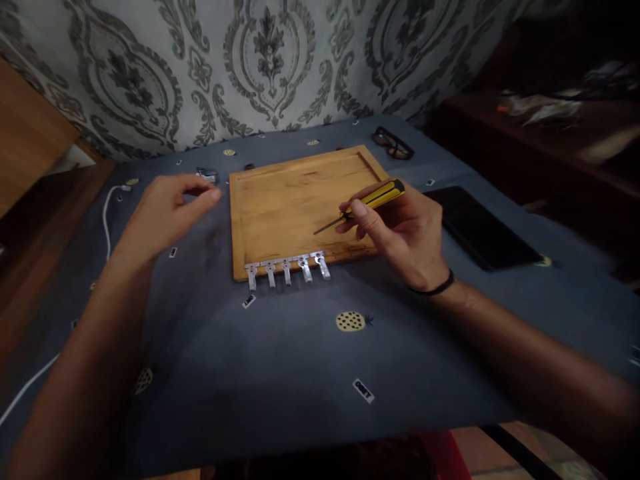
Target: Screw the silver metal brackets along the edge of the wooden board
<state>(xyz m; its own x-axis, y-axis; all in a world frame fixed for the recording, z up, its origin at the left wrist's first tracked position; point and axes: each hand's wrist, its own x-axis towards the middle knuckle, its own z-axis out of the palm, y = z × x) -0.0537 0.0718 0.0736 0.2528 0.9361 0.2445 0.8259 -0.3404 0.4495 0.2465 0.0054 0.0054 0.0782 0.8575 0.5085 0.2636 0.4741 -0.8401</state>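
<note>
A wooden board with a raised rim [290, 200] lies on the blue patterned cloth. Several small metal clips [286, 270] sit in a row along its near edge and stick out past it. My right hand [400, 233] holds a yellow and black screwdriver [377, 198] above the board's right part, its thin tip pointing left and down. To the left of the board my left hand [173, 210] hovers, thumb and forefinger curved toward each other with a gap between them; its other fingers are mostly hidden. A small metallic object [207, 175] lies just beyond it.
A dark phone or tablet [485, 228] lies to the right, and glasses [393, 143] rest behind the board. A white cable [106, 217] runs down the left side. Patterned fabric [270, 60] rises at the back, with a dark wooden surface [540, 147] at the right.
</note>
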